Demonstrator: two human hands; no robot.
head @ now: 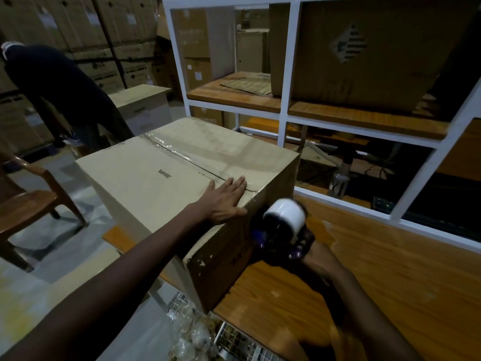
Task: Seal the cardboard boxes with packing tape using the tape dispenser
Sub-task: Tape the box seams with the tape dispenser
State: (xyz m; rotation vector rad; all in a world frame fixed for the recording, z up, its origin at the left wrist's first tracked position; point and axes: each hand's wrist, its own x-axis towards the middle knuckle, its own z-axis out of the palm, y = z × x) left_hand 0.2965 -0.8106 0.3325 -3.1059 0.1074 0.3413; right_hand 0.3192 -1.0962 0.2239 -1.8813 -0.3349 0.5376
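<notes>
Your left hand (226, 199) lies flat, fingers straight, on the box (166, 178) top, while your right hand (316, 259) grips the tape dispenser (285, 225) against its near side.

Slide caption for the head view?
Head view: left hand presses the box while right hand holds the tape dispenser at its side.

The stacked cartons (104, 71) at back bear "LG"; the code on the cardboard box (156, 196) is illegible.

— What sort of place is this?
— A warehouse packing area. Left of the white shelf rack (294, 48), printed cartons (86, 27) are stacked high in rows. Big brown boxes (364, 53) fill its wooden shelves, and a wooden desk (390, 256) stands just before it.
</notes>
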